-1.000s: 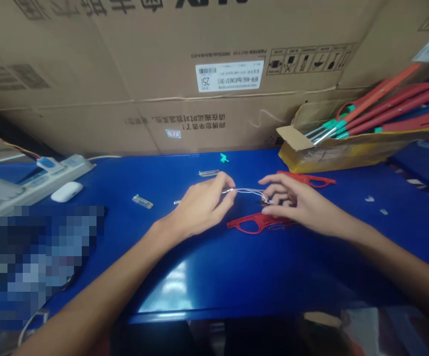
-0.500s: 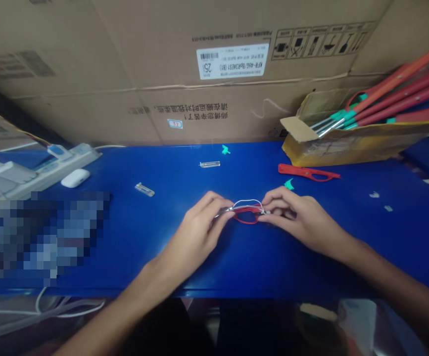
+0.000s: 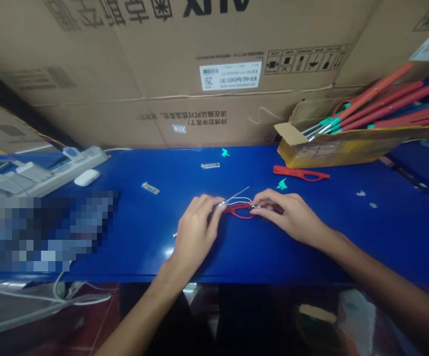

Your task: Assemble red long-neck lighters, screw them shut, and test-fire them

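My left hand (image 3: 199,217) is closed, its thumb and fingertips pinching a thin metal rod (image 3: 238,194) whose free end slants up to the right. Thin white wires (image 3: 241,199) bow across from these fingers to my right hand (image 3: 284,210). That hand is also closed, its fingertips pinching the wires' right end; a small piece there is mostly hidden. Just beneath the wires, between both hands, is a red plastic lighter handle shell (image 3: 242,213) with a loop. Whether it lies on the table or is held, I cannot tell.
On the blue table (image 3: 136,237) lie another red handle shell (image 3: 299,173), green plastic pieces (image 3: 282,184) and clear small parts (image 3: 210,165). A carton (image 3: 333,151) of red long lighters stands at back right. A power strip (image 3: 66,168) and white case (image 3: 87,177) sit left.
The metal rod spanned nearly level between both hands; now its right end points up, away from my right hand. The camera view has shifted, showing more of the large cardboard box.
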Demonstrator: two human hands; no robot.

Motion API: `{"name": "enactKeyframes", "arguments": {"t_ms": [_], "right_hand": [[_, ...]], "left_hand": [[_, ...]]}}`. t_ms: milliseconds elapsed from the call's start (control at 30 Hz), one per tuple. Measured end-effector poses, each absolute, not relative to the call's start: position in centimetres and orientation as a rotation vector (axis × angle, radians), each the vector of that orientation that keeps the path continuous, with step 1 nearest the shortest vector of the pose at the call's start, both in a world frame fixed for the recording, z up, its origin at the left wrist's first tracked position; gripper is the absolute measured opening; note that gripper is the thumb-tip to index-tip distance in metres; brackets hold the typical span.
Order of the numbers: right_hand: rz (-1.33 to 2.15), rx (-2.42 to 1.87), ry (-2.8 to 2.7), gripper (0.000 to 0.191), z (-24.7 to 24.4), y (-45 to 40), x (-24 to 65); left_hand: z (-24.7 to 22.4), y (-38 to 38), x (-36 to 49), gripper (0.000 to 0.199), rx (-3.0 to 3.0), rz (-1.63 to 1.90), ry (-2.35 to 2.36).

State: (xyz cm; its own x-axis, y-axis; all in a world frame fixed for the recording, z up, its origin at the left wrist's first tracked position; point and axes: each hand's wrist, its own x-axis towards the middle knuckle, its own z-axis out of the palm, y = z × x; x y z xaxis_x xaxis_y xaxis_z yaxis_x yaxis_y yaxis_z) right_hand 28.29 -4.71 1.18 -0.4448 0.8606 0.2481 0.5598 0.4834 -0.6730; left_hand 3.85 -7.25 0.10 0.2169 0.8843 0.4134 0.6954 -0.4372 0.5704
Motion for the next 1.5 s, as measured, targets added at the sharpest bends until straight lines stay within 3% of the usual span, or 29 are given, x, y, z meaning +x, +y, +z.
{"name": "enactKeyframes", "arguments": {"t_ms": [333, 833, 1500], "right_hand": [[0.289, -1.093, -2.377, 0.021, 1.4, -4.8, 28.9], [0.613, -1.079, -2.265, 0.012, 0.9, -4.5, 28.6], [0.529, -0.947, -2.327, 0.017, 0.6, -4.3, 29.3]], "left_hand": [[-0.8, -6.7, 3.8, 0.023, 2.339, 0.889, 1.461], [-0.5, -6.7, 4.1, 0.028, 2.399, 0.79, 1.416], [-0.3, -7.4, 3.6, 0.03, 2.52, 0.642, 1.52]]}}
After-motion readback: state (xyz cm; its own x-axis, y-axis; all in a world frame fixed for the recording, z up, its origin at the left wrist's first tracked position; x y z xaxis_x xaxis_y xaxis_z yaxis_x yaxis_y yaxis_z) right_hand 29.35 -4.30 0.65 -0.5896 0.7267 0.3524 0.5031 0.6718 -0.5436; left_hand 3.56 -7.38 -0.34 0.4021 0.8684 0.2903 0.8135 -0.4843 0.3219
